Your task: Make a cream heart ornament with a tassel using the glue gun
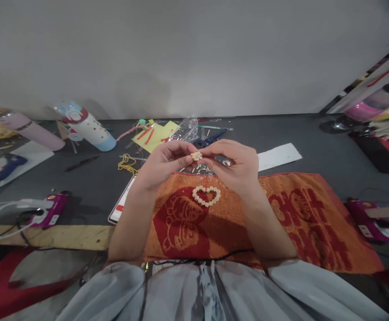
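My left hand (165, 162) and my right hand (234, 165) meet above the far edge of an orange towel (301, 218) with a red bear print. Between the pinched fingertips of both hands sits a small cream beaded piece (196, 155). Just below the hands, a heart-shaped ring of cream beads (206, 195) lies flat on the towel. Both forearms rest on the towel, coming out of grey sleeves.
A yellow sheet (154, 133), clear plastic bag (186, 129), blue pliers (210, 138) and a yellow cord (126, 163) lie behind the hands. A white decorated bottle (87, 127) and pink tube (35, 131) lie left. White paper (279, 156) lies right. Purple devices (52, 209) flank the towel.
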### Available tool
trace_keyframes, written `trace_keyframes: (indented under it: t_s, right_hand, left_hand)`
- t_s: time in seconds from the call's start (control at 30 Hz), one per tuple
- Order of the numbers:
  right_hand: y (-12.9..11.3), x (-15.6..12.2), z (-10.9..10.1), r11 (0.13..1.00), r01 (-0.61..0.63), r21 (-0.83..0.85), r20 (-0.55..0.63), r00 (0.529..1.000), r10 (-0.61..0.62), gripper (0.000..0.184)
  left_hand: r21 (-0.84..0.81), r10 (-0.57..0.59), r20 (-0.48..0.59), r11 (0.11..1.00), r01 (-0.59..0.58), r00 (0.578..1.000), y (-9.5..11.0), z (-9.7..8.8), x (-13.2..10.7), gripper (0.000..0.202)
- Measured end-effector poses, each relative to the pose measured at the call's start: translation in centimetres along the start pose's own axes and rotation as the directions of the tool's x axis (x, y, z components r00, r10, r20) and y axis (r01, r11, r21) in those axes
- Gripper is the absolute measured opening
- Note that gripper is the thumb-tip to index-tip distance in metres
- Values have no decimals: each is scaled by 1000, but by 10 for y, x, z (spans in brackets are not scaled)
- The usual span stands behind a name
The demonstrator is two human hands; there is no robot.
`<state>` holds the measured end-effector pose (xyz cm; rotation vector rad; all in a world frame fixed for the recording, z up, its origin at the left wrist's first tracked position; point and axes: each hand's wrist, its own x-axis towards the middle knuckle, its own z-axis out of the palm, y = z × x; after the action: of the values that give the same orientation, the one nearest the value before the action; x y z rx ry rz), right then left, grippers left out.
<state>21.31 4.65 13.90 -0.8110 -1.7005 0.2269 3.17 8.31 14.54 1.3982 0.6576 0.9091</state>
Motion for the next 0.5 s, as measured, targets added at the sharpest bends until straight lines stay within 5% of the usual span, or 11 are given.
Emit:
trace_keyframes:
  t_s: [0.37, 0.5]
  right_hand:
    - [-5, -1, 0, 999, -12, -35, -15, 1000, 11, 8]
    - [15, -1, -4, 988, -19, -151, -23, 1000, 15, 12]
  left_hand:
    - [133, 29, -52, 991, -21, 998, -2, -4, -2, 29]
    - [147, 46, -38, 988, -40, 998, 0, -6, -2, 27]
